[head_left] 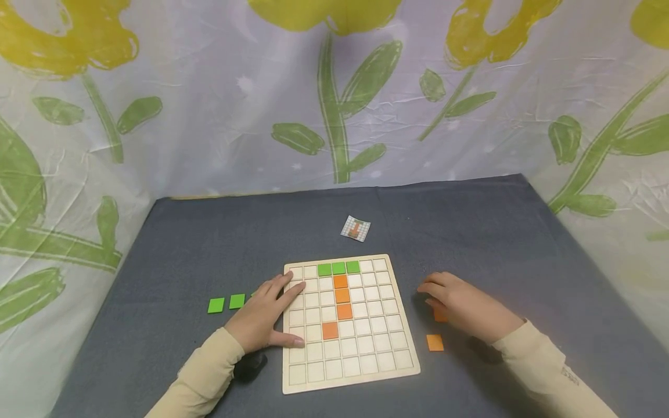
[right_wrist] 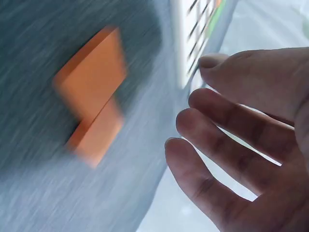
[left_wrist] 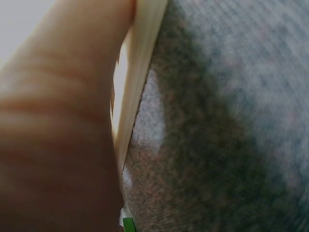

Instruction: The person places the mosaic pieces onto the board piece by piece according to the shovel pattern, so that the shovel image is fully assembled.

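Observation:
A square wooden grid board (head_left: 366, 348) lies on the table. Three green tiles (head_left: 338, 267) sit in its top row, three orange tiles (head_left: 342, 296) in a column below them, and a single orange tile (head_left: 330, 331) lower and one column left. My left hand (head_left: 263, 313) rests spread on the board's left edge, fingertips and thumb over the outer squares; the board's pale side (left_wrist: 140, 67) shows in the left wrist view. Right of the board, my right hand (head_left: 460, 302) hovers with bent, parted fingers holding nothing. Beneath it are loose orange tiles (right_wrist: 94, 72), one partly hidden in the head view.
Loose green tiles (head_left: 216, 305) lie left of the board, one mostly covered by my left hand. A small printed card (head_left: 356, 229) with a coloured grid lies beyond the board. A dark object (head_left: 250, 368) shows below my left wrist. Flower-patterned cloth (head_left: 219, 116) hangs around the table.

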Action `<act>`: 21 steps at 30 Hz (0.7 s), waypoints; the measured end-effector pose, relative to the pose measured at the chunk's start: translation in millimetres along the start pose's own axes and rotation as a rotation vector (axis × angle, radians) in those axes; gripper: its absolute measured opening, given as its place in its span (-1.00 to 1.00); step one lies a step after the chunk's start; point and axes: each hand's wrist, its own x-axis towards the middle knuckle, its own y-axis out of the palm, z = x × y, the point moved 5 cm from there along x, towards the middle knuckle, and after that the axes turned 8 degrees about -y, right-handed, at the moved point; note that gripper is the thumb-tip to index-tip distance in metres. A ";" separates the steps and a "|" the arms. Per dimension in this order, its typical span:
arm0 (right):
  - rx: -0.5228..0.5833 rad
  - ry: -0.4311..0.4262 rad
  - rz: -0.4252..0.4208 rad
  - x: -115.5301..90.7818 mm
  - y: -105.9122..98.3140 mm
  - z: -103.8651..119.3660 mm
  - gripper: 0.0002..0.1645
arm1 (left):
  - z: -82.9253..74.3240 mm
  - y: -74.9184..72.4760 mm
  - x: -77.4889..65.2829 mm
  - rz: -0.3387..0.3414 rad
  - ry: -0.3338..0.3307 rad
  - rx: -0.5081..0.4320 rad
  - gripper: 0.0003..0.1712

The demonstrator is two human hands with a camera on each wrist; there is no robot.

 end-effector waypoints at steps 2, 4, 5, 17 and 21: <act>-0.001 0.020 -0.008 -9.6 -0.8 -6.6 -0.59 | 0.1 0.1 -0.3 -0.001 -0.001 0.001 0.19; -0.006 0.035 -0.021 -17.9 -0.9 -12.2 -0.60 | 0.4 0.3 -0.2 -0.002 -0.003 0.003 0.19; -0.008 0.039 -0.029 -21.2 -1.0 -14.4 -0.61 | 0.6 0.5 0.0 -0.002 -0.003 0.004 0.19; -0.002 0.024 -0.084 -37.3 4.2 -23.0 -0.63 | 1.4 1.1 0.3 -0.004 -0.008 0.005 0.19; 0.014 0.016 -0.071 -38.0 6.3 -21.3 -0.62 | 0.7 0.7 -0.1 0.001 -0.003 -0.002 0.19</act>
